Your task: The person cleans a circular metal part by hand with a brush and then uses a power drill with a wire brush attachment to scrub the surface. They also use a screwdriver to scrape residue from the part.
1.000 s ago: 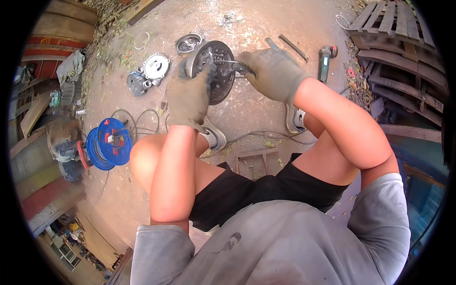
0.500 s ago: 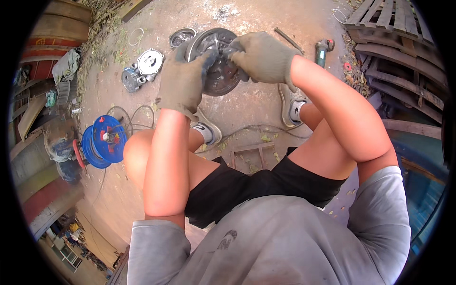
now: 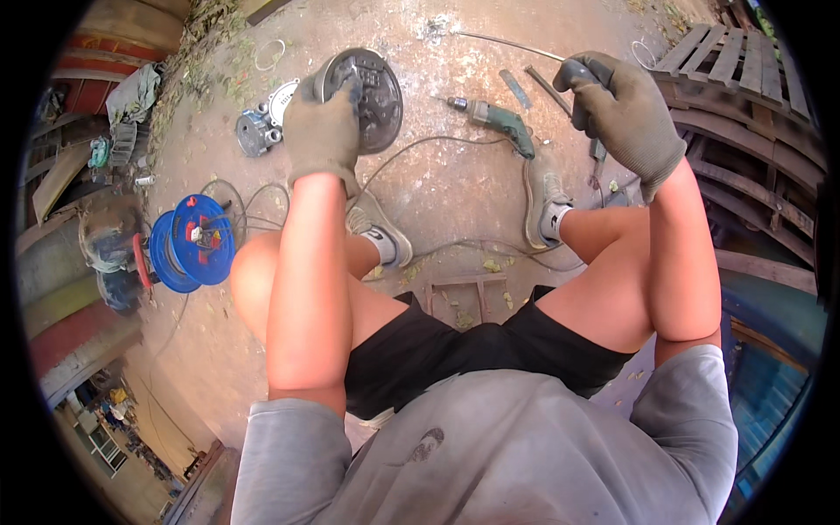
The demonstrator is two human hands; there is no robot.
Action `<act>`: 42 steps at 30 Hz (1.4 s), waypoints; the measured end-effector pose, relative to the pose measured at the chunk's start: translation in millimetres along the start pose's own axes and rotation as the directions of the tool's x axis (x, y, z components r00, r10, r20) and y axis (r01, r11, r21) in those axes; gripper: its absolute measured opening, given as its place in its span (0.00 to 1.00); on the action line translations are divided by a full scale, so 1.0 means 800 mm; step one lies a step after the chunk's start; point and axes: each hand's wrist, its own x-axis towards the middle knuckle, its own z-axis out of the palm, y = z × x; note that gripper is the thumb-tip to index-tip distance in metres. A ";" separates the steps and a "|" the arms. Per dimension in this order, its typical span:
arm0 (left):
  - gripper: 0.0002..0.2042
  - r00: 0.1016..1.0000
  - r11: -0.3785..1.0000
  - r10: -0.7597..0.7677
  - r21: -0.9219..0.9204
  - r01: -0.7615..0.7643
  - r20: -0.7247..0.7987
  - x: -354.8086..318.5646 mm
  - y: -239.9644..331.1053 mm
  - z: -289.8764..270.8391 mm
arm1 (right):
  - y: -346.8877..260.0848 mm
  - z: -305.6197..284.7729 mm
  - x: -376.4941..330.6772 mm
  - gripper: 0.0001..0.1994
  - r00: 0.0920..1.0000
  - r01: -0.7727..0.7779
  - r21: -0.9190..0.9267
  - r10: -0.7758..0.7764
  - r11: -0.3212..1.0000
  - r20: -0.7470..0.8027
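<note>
I sit low over a dirt floor with both hands in grey work gloves. My left hand [image 3: 322, 127] grips the rim of a round dark metal disc [image 3: 372, 96] that stands on edge on the ground. My right hand [image 3: 623, 109] is raised to the right, away from the disc, and is closed around the end of a long thin metal rod [image 3: 507, 44] that stretches off to the upper left. A green power drill [image 3: 499, 118] lies on the ground between my two hands.
Grey metal machine parts [image 3: 258, 127] lie left of the disc. A blue cable reel [image 3: 188, 241] stands at the left, its cable running across the floor. Wooden pallets [image 3: 744, 114] fill the right side. Flat metal bars [image 3: 516, 87] lie near the drill. My shoes rest below the disc.
My right hand has left the disc and swung out to the right, carrying the thin rod. My left hand has stayed on the disc's rim. The drill is now uncovered.
</note>
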 end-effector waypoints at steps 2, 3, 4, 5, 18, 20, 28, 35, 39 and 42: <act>0.18 0.999 0.988 0.003 -0.152 0.005 0.052 -0.011 0.003 -0.005 | 0.008 -0.004 0.011 0.15 0.995 0.009 0.072 -0.001 0.997 -0.102; 0.19 0.996 0.972 0.013 -0.236 0.010 0.094 -0.021 0.012 -0.007 | 0.011 -0.010 0.019 0.15 0.988 0.019 0.102 -0.003 0.995 -0.155; 0.19 0.986 0.923 -0.075 -0.363 0.125 0.148 -0.035 0.036 -0.014 | 0.018 -0.018 0.030 0.16 0.972 0.048 0.127 -0.017 0.991 -0.236; 0.20 0.963 0.842 -0.155 -0.479 0.247 0.222 -0.046 0.051 -0.014 | 0.023 -0.028 0.038 0.16 0.956 -0.026 0.031 0.034 0.999 -0.292; 0.18 0.918 0.600 -0.161 -0.702 0.383 0.363 -0.051 0.056 0.017 | 0.000 0.027 0.060 0.21 0.996 0.041 -0.236 -0.021 0.971 0.086; 0.18 0.888 0.523 -0.206 -0.721 0.454 0.410 -0.051 0.058 0.008 | -0.005 0.027 0.053 0.21 0.995 0.000 -0.165 0.017 0.986 0.097; 0.20 0.927 0.930 0.337 -0.214 -0.300 0.164 -0.100 0.053 -0.054 | -0.035 -0.027 0.013 0.19 0.981 -0.183 0.265 0.195 0.947 -0.018; 0.18 0.942 0.829 0.023 -0.533 0.169 0.335 -0.130 0.098 -0.060 | -0.050 0.026 -0.014 0.22 0.998 0.004 0.636 0.041 0.772 -0.056; 0.20 0.915 0.857 0.068 -0.493 0.151 0.399 -0.126 0.102 -0.050 | -0.062 0.057 -0.015 0.21 0.983 -0.166 0.763 0.169 0.624 0.076; 0.20 0.699 0.725 0.647 0.038 -0.688 0.303 -0.109 0.065 -0.037 | -0.058 0.075 -0.010 0.21 0.973 -0.182 0.802 0.221 0.569 0.064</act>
